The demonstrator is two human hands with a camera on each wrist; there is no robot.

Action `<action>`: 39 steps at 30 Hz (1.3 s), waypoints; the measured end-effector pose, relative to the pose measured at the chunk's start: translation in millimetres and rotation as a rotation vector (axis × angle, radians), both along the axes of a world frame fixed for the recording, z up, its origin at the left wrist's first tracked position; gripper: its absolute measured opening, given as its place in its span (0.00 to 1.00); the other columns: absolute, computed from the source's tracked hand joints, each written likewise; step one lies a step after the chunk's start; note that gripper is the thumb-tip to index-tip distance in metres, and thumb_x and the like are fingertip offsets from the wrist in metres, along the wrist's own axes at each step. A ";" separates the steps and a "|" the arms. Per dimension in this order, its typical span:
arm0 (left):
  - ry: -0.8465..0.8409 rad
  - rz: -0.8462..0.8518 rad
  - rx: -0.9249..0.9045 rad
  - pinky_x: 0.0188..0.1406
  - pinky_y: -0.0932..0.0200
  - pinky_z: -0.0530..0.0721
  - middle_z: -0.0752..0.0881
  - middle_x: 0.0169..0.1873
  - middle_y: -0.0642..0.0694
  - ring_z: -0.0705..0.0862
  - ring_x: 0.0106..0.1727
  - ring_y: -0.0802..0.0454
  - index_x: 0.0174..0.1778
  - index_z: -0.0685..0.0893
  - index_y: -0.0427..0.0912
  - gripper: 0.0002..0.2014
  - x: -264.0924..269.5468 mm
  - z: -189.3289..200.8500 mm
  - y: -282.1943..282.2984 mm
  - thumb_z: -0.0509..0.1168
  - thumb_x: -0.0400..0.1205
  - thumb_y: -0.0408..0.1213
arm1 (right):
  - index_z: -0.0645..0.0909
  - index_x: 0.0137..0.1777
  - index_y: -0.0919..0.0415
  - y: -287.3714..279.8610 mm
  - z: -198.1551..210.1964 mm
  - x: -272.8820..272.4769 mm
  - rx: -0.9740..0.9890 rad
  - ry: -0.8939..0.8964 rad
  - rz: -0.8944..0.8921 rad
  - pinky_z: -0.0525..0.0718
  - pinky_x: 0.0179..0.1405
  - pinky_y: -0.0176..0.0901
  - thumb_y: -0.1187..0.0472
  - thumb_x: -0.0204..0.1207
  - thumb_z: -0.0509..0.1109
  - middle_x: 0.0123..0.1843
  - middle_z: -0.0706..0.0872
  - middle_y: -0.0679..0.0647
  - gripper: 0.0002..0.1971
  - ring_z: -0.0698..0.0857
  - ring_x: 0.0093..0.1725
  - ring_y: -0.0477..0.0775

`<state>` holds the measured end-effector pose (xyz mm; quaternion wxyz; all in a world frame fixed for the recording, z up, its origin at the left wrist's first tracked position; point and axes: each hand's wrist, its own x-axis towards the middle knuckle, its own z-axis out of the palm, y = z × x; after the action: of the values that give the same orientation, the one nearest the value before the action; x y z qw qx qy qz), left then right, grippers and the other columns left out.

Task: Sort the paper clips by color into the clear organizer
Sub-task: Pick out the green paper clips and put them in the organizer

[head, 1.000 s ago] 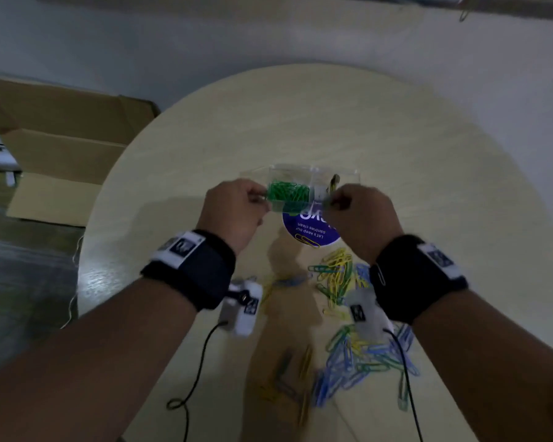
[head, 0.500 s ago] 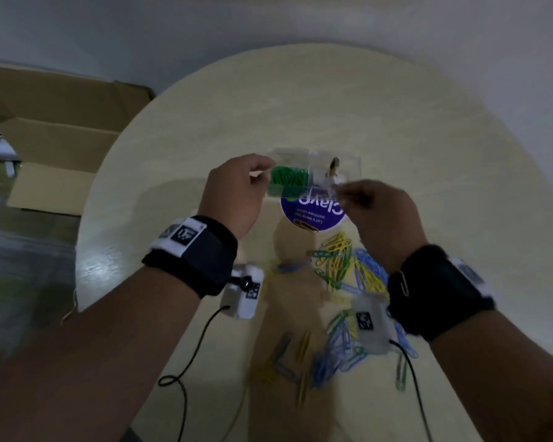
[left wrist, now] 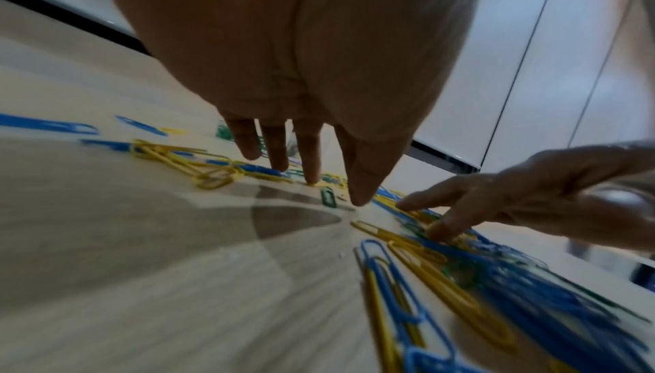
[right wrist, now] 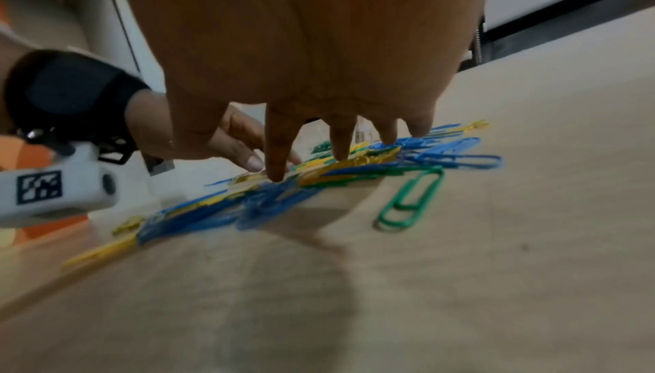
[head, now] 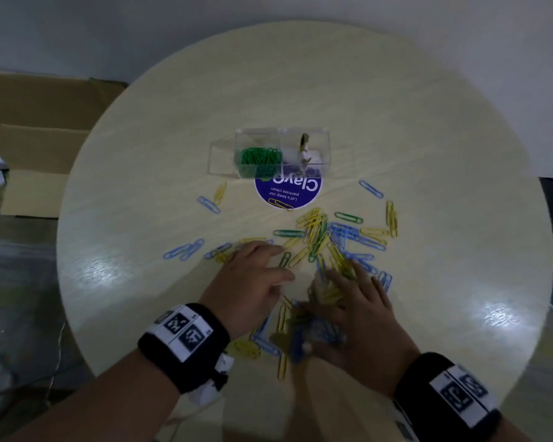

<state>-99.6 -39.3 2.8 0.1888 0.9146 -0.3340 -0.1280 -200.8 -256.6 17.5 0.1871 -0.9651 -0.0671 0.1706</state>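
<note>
I judge I am at the picking stage: green is partly sorted, and both my hands are down in the loose heap to single out the next clips. My left hand (head: 253, 282) lies flat with fingers stretched out, fingertips (left wrist: 311, 177) touching the round pale wooden table (head: 428, 122) among the clips, gripping nothing. My right hand (head: 361, 317) is likewise spread, its fingertips (right wrist: 276, 174) pressing on the tangled pile of blue, yellow and green paper clips (head: 329, 244), and I see nothing pinched in it.

The next move, as I reckon it, calls for choosing one colour, drawing those clips apart from the tangle and pinching them up; the blue and yellow ones overlap closely near the table's near edge, so they may hook one another and come up together.

The clear plastic organizer with compartments (head: 268, 151) stands near the table's centre, toward the far edge from my hands and well apart from them, partly over a round blue sticker (head: 288, 193). One middle compartment holds a bundle of green clips (head: 261, 157); the left one looks bare, and the right one holds something small I cannot make out. A single green clip (right wrist: 411, 200) lies apart beside the heap.
</note>
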 end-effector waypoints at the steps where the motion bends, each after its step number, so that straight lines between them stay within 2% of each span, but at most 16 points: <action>1: -0.010 0.037 -0.034 0.65 0.44 0.76 0.82 0.63 0.51 0.75 0.68 0.45 0.56 0.87 0.56 0.15 1.3 2.2 2.9 0.64 0.76 0.42 | 0.79 0.64 0.30 -4.6 -1.1 2.1 0.046 -0.043 -0.022 0.62 0.78 0.65 0.24 0.66 0.62 0.77 0.72 0.48 0.27 0.60 0.81 0.66; 4: -0.071 0.135 -0.085 0.59 0.47 0.78 0.84 0.56 0.52 0.77 0.59 0.46 0.58 0.86 0.52 0.14 14.3 7.7 -3.8 0.60 0.80 0.40 | 0.86 0.57 0.44 -19.1 -7.3 26.6 0.137 -0.225 -0.105 0.71 0.73 0.57 0.41 0.74 0.65 0.66 0.84 0.45 0.16 0.76 0.73 0.60; 6: -0.094 0.112 -0.067 0.57 0.47 0.79 0.84 0.56 0.52 0.78 0.57 0.45 0.61 0.85 0.51 0.15 25.4 7.9 -17.5 0.59 0.81 0.39 | 0.85 0.58 0.50 -22.8 -7.8 52.0 0.159 -0.296 -0.138 0.75 0.69 0.56 0.48 0.75 0.63 0.62 0.87 0.46 0.16 0.79 0.68 0.60; 8: -0.089 0.069 0.004 0.55 0.46 0.81 0.83 0.58 0.51 0.77 0.58 0.44 0.61 0.85 0.51 0.15 31.0 4.0 -27.4 0.62 0.80 0.38 | 0.84 0.61 0.52 -19.9 -7.2 70.6 0.110 -0.279 -0.104 0.77 0.68 0.57 0.48 0.72 0.63 0.63 0.86 0.51 0.20 0.80 0.67 0.64; 10: -0.089 0.063 0.073 0.54 0.44 0.82 0.83 0.60 0.50 0.77 0.60 0.43 0.61 0.86 0.49 0.15 31.7 0.1 -28.1 0.63 0.79 0.38 | 0.79 0.67 0.47 -14.4 -8.5 75.9 -0.007 -0.156 -0.031 0.74 0.70 0.61 0.41 0.67 0.65 0.70 0.81 0.54 0.27 0.74 0.72 0.67; 12: -0.085 0.101 0.081 0.56 0.43 0.82 0.82 0.64 0.48 0.77 0.61 0.42 0.60 0.86 0.51 0.17 31.5 -1.3 -23.9 0.62 0.76 0.38 | 0.72 0.70 0.35 -11.3 -11.1 69.8 -0.076 -0.039 0.019 0.67 0.73 0.67 0.33 0.64 0.64 0.78 0.71 0.55 0.32 0.63 0.79 0.71; 15: 0.008 0.209 -0.042 0.68 0.45 0.76 0.77 0.73 0.47 0.75 0.67 0.41 0.62 0.86 0.57 0.20 32.7 -3.2 -15.1 0.62 0.77 0.36 | 0.64 0.70 0.22 -12.9 -11.2 55.6 -0.052 0.027 0.029 0.53 0.78 0.68 0.23 0.63 0.58 0.85 0.54 0.50 0.32 0.46 0.83 0.68; 17: 0.034 0.269 -0.123 0.72 0.52 0.71 0.75 0.75 0.49 0.73 0.69 0.44 0.63 0.86 0.58 0.20 33.9 -2.3 -6.6 0.64 0.79 0.33 | 0.66 0.67 0.19 -17.9 -6.1 49.5 -0.004 0.047 -0.029 0.49 0.79 0.67 0.19 0.60 0.57 0.86 0.48 0.45 0.32 0.42 0.84 0.65; 19: -0.041 0.286 -0.131 0.69 0.52 0.75 0.79 0.71 0.50 0.75 0.66 0.45 0.62 0.87 0.55 0.19 32.1 0.5 1.1 0.63 0.79 0.33 | 0.71 0.65 0.22 -25.3 -1.0 45.8 0.047 0.078 -0.102 0.48 0.80 0.66 0.18 0.58 0.58 0.86 0.46 0.40 0.33 0.41 0.84 0.61; 22: -0.117 0.201 -0.040 0.59 0.45 0.80 0.82 0.66 0.52 0.76 0.61 0.44 0.62 0.86 0.53 0.18 24.7 1.1 7.1 0.61 0.78 0.36 | 0.73 0.67 0.27 -33.9 0.9 44.6 0.050 0.022 -0.141 0.49 0.80 0.66 0.19 0.60 0.58 0.85 0.50 0.39 0.35 0.43 0.85 0.58; 26: -0.107 0.066 0.100 0.58 0.44 0.81 0.79 0.71 0.56 0.75 0.66 0.48 0.67 0.81 0.53 0.20 13.6 -5.6 14.3 0.61 0.78 0.42 | 0.67 0.77 0.41 -36.1 -5.4 48.8 0.007 -0.041 -0.022 0.53 0.81 0.63 0.24 0.67 0.53 0.83 0.61 0.40 0.39 0.49 0.85 0.55; 29: -0.099 0.098 0.064 0.62 0.45 0.80 0.80 0.70 0.52 0.76 0.67 0.46 0.64 0.83 0.53 0.19 11.7 -3.5 24.2 0.62 0.77 0.41 | 0.74 0.72 0.44 -40.4 -12.2 48.6 -0.077 -0.069 0.012 0.62 0.78 0.62 0.26 0.69 0.54 0.80 0.70 0.46 0.36 0.59 0.83 0.62; 31: -0.113 0.146 0.033 0.63 0.45 0.79 0.81 0.69 0.48 0.77 0.66 0.44 0.62 0.85 0.51 0.17 15.0 -1.5 28.3 0.63 0.77 0.39 | 0.80 0.66 0.45 -48.3 -14.1 51.2 -0.057 -0.141 -0.068 0.68 0.75 0.62 0.28 0.70 0.57 0.76 0.76 0.50 0.32 0.66 0.79 0.65; 33: -0.135 0.168 0.007 0.64 0.46 0.78 0.81 0.68 0.49 0.78 0.65 0.44 0.63 0.86 0.50 0.17 18.8 0.3 24.2 0.63 0.79 0.38 | 0.83 0.61 0.48 -55.1 -12.8 58.1 -0.024 -0.224 -0.156 0.72 0.71 0.62 0.34 0.70 0.60 0.71 0.80 0.52 0.26 0.71 0.75 0.66; 37: -0.145 0.107 -0.035 0.61 0.49 0.79 0.84 0.64 0.50 0.78 0.61 0.45 0.60 0.87 0.50 0.15 20.8 3.0 -5.4 0.63 0.80 0.37 | 0.81 0.65 0.51 -60.2 -10.1 79.5 -0.033 -0.260 -0.232 0.74 0.66 0.57 0.49 0.70 0.63 0.69 0.83 0.50 0.23 0.77 0.70 0.64; 39: -0.115 0.102 -0.008 0.60 0.47 0.80 0.83 0.64 0.48 0.77 0.62 0.43 0.58 0.88 0.50 0.13 19.8 -2.1 -13.1 0.66 0.79 0.37 | 0.82 0.65 0.50 -61.2 -10.5 88.2 -0.069 -0.214 -0.249 0.73 0.66 0.58 0.48 0.70 0.63 0.71 0.81 0.49 0.23 0.75 0.70 0.66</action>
<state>-79.8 -52.4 0.7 0.1791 0.9355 -0.2979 -0.0642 -112.6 -317.8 7.0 0.1654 -0.9844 0.0395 0.0444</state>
